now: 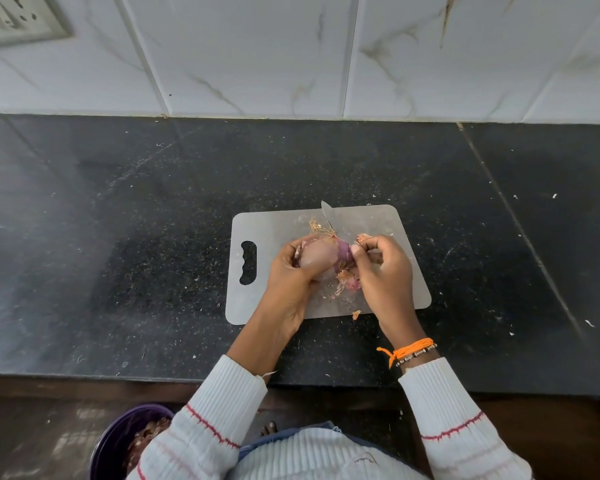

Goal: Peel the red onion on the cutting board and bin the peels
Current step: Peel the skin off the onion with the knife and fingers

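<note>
Nearest me, down at the floor, I see a round purple bin [118, 441] with brown papery peels heaped inside, partly hidden behind my ribbed white left sleeve [201, 420]. An orange thread band [409, 348] circles my right wrist. My left hand [293, 271] curls its fingers around the red onion [321, 254], cupping it just above the cutting board [406, 230]. The onion looks smooth and pale pink where the hand wraps it, deeper purple toward my right hand [383, 271]. That hand grips a knife [328, 213] and its thumb presses against the onion's purple side; the thin grey blade points away past the onion. Below the grip, torn papery peels [345, 280] lie on the board, a flat grey rounded rectangle with a handle slot. Beyond lies the speckled black stone counter [153, 209], then glossy marble-veined tiles [239, 53].
</note>
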